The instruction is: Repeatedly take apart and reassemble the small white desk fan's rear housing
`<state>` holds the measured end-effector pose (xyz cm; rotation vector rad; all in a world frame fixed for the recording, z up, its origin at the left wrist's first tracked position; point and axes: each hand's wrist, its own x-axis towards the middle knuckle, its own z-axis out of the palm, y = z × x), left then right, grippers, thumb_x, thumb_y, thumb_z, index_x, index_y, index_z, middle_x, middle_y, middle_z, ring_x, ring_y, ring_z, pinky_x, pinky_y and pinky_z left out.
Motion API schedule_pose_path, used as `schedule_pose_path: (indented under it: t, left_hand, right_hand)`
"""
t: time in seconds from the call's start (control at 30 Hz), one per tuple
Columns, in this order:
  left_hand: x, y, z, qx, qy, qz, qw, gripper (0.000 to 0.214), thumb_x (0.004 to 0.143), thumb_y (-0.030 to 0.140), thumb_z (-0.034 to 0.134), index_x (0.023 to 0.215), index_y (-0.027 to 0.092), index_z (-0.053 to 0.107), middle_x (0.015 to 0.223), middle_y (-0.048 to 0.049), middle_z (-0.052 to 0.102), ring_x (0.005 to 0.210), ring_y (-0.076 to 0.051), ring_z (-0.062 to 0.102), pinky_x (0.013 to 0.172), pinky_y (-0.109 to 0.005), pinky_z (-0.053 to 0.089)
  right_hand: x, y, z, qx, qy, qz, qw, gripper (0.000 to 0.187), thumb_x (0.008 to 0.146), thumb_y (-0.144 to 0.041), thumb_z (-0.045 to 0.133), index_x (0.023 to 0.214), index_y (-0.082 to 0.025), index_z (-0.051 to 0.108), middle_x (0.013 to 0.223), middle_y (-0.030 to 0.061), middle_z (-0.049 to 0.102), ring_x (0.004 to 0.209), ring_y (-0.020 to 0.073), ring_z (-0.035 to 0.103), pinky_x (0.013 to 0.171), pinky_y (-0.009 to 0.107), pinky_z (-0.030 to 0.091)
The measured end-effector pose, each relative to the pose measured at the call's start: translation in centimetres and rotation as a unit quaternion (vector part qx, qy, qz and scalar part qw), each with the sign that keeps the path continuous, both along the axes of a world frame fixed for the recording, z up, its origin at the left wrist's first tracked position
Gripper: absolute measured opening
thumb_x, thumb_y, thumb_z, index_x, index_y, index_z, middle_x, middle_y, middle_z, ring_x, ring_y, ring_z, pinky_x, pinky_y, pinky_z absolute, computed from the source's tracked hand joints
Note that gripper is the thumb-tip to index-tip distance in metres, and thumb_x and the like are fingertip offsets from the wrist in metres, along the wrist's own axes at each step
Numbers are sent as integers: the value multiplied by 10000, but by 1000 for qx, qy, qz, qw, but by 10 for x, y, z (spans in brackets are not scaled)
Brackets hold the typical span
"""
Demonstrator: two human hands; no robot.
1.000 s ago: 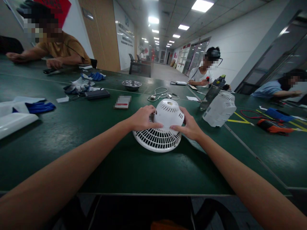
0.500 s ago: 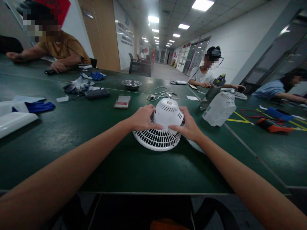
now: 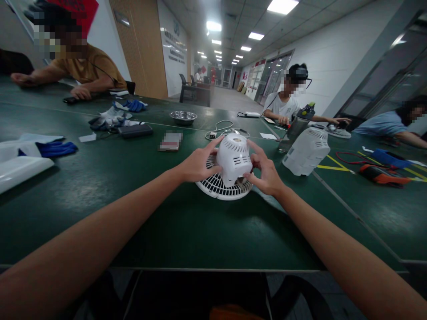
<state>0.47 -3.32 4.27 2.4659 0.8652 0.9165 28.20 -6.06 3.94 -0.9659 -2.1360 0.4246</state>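
While the left hand (image 3: 199,164) and right hand (image 3: 267,172), both half curled, clasp the white housing (image 3: 233,155) over its grille (image 3: 224,193), green tabletop (image 3: 213,235) stretches to the near edge (image 3: 213,269).

On the surface (image 3: 183,235) we see a metal bowl (image 3: 183,118), a bottle (image 3: 294,132) (cap (image 3: 311,106) partly yellow-green) and blue gloves (image 3: 135,106).

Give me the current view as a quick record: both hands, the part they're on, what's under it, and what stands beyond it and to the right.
Left hand: on the left side of the white vented housing
Right hand: on the housing's right side
Under housing: white round grille; whether they are joined cannot be told
Surface: green table
Beyond: white cable, metal bowl
Right: second white vented part, bottle behind it
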Motion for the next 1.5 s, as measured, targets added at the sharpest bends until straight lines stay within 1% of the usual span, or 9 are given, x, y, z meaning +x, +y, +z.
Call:
schedule_pose_path:
  t: [0.07,0.13,0.27,0.43,0.6,0.87,1.13,1.37,1.5]
  left_hand:
    - [4,-5,0,2,5,-9,1000,1169,782,486,760,1642,241,7,1552,-221,484,1352,-438,544,1107,-627,424]
    - [10,-9,-1,16,1,10,1000,1323,705,535,817,1632,246,-81,1612,-240,377,1366,-478,514,1113,-645,406]
    - [17,-12,-1,48,-20,17,999,1318,690,487,824,1619,242,-79,1644,-237,285,1360,-464,514,1101,-610,429]
    - [16,-11,3,56,-15,10,998,1156,681,457,810,1582,291,105,1553,-188,426,1235,-421,606,1011,-557,502]
    - [14,-11,4,53,-14,0,999,1021,700,480,795,1510,289,202,1471,-162,502,1162,-380,638,970,-524,530]
    - [8,-4,4,36,1,-19,999,1061,695,548,806,1523,296,193,1501,-178,474,1240,-417,596,1029,-572,501]
    - [6,2,-3,49,18,-32,998,1332,558,550,902,1573,301,76,1617,-214,327,1380,-490,473,1124,-634,407]
    - [9,-4,1,73,13,2,997,1192,580,565,882,1511,297,187,1538,-174,436,1270,-426,587,1056,-563,475]
    - [11,-6,3,86,16,5,996,1162,596,590,867,1496,278,201,1516,-185,466,1225,-410,610,1015,-555,500]
  right_hand:
    - [-3,-3,1,-10,3,2,1000,977,802,-547,708,1614,-334,209,906,38,649,772,272,641,785,533,592]
    - [-7,-6,2,-25,9,7,1000,999,796,-538,715,1623,-331,194,942,51,666,799,287,656,785,535,595]
    - [-13,-10,4,-50,26,24,998,1019,803,-549,712,1634,-349,157,1136,80,691,982,351,675,829,546,584]
    - [-13,-10,4,-75,41,32,996,996,804,-527,720,1624,-378,175,1225,77,686,995,346,683,827,543,595]
    - [-12,-9,4,-95,44,41,994,995,782,-495,748,1604,-393,198,1194,71,692,952,318,683,815,531,594]
    - [-10,-7,6,-111,34,64,991,1015,757,-453,778,1586,-384,196,1130,71,693,911,295,674,782,503,594]
    - [-11,-8,7,-112,17,61,992,1099,728,-424,812,1597,-369,141,1169,87,684,934,304,675,771,484,600]
    - [-12,-8,6,-101,18,54,993,1115,728,-424,818,1605,-368,133,1181,80,680,938,305,681,765,467,595]
    - [-12,-9,6,-92,11,48,995,1093,734,-423,807,1606,-364,151,1164,79,688,916,297,676,756,463,596]
